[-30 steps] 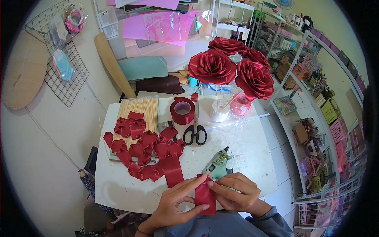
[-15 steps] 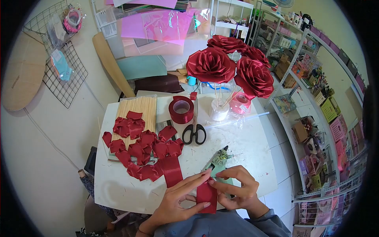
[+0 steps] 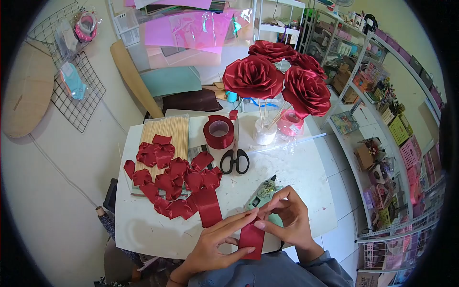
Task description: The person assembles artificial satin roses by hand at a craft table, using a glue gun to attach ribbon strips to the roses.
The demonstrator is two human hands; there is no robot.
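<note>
A piece of dark red satin ribbon (image 3: 251, 241) hangs between my hands at the table's front edge. My left hand (image 3: 217, 244) grips its left side, thumb low and fingertips at the top. At its upper right corner, my right hand (image 3: 289, 220) pinches the ribbon between thumb and fingers. Just behind my hands lies a mint-green glue gun (image 3: 263, 193), its dark nozzle pointing away and its handle partly hidden by my right hand. To the left, a flat ribbon strip (image 3: 207, 208) lies beside a heap of folded red ribbon petals (image 3: 177, 174).
Black-handled scissors (image 3: 234, 162) and a red ribbon roll (image 3: 219, 132) lie mid-table. Bamboo sticks (image 3: 165, 129) sit under the petals. Several red ribbon roses (image 3: 256, 79) stand in a white holder (image 3: 265, 133) beside a pink roll (image 3: 290, 123). Shelves (image 3: 382, 119) line the right side.
My right hand has shifted its fingers at the ribbon's top corner, with the index finger now raised and bent higher. The left hand keeps its hold, and the view has moved slightly.
</note>
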